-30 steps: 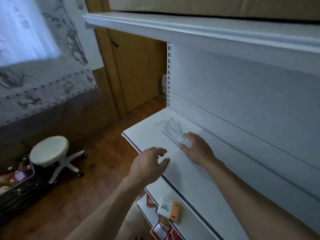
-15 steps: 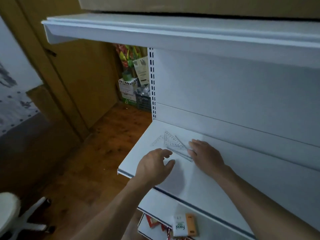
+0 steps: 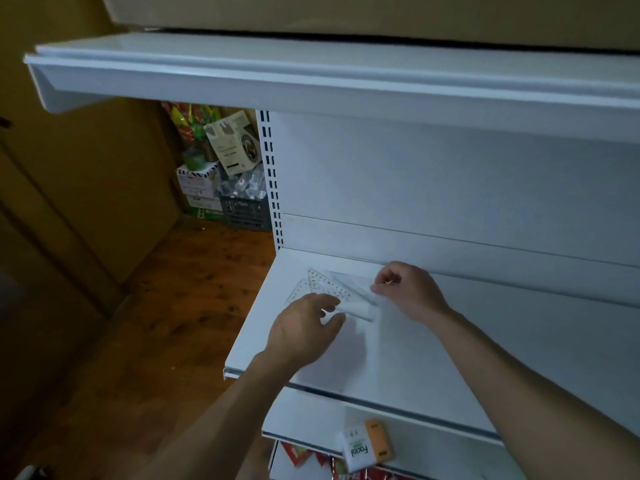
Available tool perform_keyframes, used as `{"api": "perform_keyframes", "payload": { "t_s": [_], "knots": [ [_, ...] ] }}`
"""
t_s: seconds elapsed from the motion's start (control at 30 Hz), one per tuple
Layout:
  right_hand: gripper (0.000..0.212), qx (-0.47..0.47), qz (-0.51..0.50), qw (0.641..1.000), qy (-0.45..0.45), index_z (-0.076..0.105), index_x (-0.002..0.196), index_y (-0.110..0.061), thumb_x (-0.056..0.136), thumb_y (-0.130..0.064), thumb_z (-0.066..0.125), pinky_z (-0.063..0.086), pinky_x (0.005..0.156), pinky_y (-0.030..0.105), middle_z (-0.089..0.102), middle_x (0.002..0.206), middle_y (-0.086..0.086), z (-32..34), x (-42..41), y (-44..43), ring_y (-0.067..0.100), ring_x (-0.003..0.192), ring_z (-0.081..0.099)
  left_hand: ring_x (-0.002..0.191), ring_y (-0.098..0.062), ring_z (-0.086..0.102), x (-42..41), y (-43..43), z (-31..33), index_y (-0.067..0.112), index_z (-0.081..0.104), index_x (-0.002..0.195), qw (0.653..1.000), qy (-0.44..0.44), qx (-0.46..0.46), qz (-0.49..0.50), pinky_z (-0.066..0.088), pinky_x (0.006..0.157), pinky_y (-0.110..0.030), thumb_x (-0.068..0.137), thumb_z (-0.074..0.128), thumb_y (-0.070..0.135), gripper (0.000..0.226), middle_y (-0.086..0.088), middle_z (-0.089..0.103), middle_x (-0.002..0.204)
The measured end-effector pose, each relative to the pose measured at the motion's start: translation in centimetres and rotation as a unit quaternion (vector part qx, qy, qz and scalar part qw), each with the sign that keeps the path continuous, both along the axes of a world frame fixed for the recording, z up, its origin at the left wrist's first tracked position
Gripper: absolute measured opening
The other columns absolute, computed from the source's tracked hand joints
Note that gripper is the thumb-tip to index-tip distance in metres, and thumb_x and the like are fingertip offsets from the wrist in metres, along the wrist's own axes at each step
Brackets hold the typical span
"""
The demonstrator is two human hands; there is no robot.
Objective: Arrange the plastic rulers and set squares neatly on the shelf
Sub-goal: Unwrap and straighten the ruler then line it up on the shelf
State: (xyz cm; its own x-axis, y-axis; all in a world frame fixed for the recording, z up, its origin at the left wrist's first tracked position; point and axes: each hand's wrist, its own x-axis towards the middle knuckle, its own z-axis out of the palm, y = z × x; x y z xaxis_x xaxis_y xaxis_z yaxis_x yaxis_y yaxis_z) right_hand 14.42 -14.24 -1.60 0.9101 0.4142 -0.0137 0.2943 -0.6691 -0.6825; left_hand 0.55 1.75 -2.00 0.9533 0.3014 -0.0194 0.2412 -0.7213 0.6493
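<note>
White shelf [image 3: 433, 358]: clear set squares [image 3: 329, 287] overlap in loose pile near its back-left corner.

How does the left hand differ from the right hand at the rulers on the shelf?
The left hand is nearer the front edge of the shelf; the right hand is farther back. The left hand's fingers curl loosely at the near end of the clear rulers, grip unclear; the right hand pinches their right end with tightly curled fingers. Both are bare and at the same pile.
</note>
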Motion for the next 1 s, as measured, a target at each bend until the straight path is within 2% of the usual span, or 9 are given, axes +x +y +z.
{"api": "perform_keyframes", "payload": {
  "t_s": [0.13,0.2,0.27,0.33,0.43,0.53,0.7,0.83,1.0],
  "knots": [
    [0.013,0.167,-0.02,0.978,0.124,0.064,0.073,-0.018,0.073,-0.017,0.078,0.047,0.063,0.025,0.072,0.073,-0.001,1.7,-1.3,0.0,0.012,0.064,0.062,0.101,-0.007,0.058,0.7,-0.5,0.3,0.028,0.056,0.129,0.99,0.008,-0.141,0.02,0.05,0.091,-0.027,0.092,0.056,0.045,0.04,0.01,0.062,0.121],
    [0.013,0.229,-0.017,0.959,0.169,0.064,0.076,-0.012,0.075,-0.01,0.077,0.048,0.062,0.024,0.071,0.074,0.002,2.3,-2.2,0.1,0.013,0.065,0.062,0.105,-0.01,0.059,1.1,-0.8,0.5,0.025,0.054,0.131,0.966,0.007,-0.252,0.05,0.049,0.095,-0.031,0.092,0.057,0.043,0.043,0.009,0.061,0.12],
    [0.013,0.257,-0.016,0.947,0.194,0.064,0.078,-0.009,0.076,-0.009,0.076,0.049,0.062,0.022,0.07,0.072,0.002,2.7,-3.2,0.3,0.013,0.066,0.062,0.1,-0.011,0.064,1.5,-1.1,0.8,0.02,0.056,0.13,0.931,-0.009,-0.357,0.074,0.052,0.09,-0.029,0.092,0.06,0.038,0.042,0.005,0.066,0.114],
    [0.012,0.274,-0.017,0.939,0.206,0.063,0.079,-0.01,0.077,-0.01,0.076,0.051,0.064,0.021,0.07,0.073,0.001,2.7,-4.1,0.4,0.013,0.068,0.064,0.089,-0.01,0.069,1.6,-1.5,1.1,0.017,0.061,0.123,0.911,-0.04,-0.4,0.085,0.055,0.081,-0.022,0.093,0.061,0.029,0.032,0.004,0.072,0.101],
    [0.011,0.277,-0.019,0.938,0.206,0.063,0.08,-0.012,0.079,-0.014,0.074,0.052,0.07,0.025,0.072,0.081,0.006,2.5,-4.8,0.3,0.013,0.073,0.066,0.083,-0.008,0.07,1.4,-1.8,1.3,0.02,0.065,0.115,0.91,-0.083,-0.395,0.095,0.055,0.075,-0.018,0.094,0.059,0.022,0.022,0.007,0.074,0.091],
    [0.007,0.253,-0.019,0.946,0.201,0.067,0.086,-0.017,0.081,-0.016,0.072,0.052,0.077,0.028,0.072,0.085,0.0,2.5,-5.1,-0.3,0.011,0.076,0.066,0.082,-0.007,0.069,1.1,-1.9,1.2,0.025,0.065,0.114,0.918,-0.098,-0.374,0.089,0.053,0.073,-0.016,0.097,0.054,0.02,0.021,0.008,0.073,0.093],
    [0.029,0.285,-0.061,0.939,0.182,0.064,0.112,-0.026,0.084,-0.028,0.07,0.055,0.079,0.028,0.071,0.097,-0.003,3.5,-5.3,-1.8,0.013,0.084,0.07,0.078,-0.003,0.066,0.4,-2.3,1.2,0.029,0.068,0.107,0.954,-0.067,-0.292,0.008,0.048,0.07,-0.01,0.099,0.047,0.016,0.025,0.007,0.07,0.089],
    [0.015,0.293,-0.058,0.939,0.169,0.07,0.1,-0.018,0.087,-0.025,0.066,0.055,0.072,0.025,0.074,0.091,0.002,4.4,-5.8,-3.7,0.014,0.081,0.071,0.078,0.0,0.064,0.7,-3.9,1.3,0.037,0.067,0.097,0.977,-0.06,-0.194,-0.06,0.051,0.074,-0.015,0.096,0.05,0.016,0.027,0.012,0.07,0.084],
    [0.01,0.315,-0.096,0.937,0.12,0.072,0.089,-0.012,0.088,-0.02,0.065,0.054,0.067,0.021,0.075,0.084,0.003,5.2,-6.0,-8.3,0.014,0.077,0.07,0.077,-0.009,0.066,1.9,-7.8,2.0,0.036,0.068,0.099,0.969,-0.082,-0.221,-0.072,0.054,0.077,-0.025,0.092,0.058,0.019,0.021,0.011,0.072,0.082]
  ]
}}
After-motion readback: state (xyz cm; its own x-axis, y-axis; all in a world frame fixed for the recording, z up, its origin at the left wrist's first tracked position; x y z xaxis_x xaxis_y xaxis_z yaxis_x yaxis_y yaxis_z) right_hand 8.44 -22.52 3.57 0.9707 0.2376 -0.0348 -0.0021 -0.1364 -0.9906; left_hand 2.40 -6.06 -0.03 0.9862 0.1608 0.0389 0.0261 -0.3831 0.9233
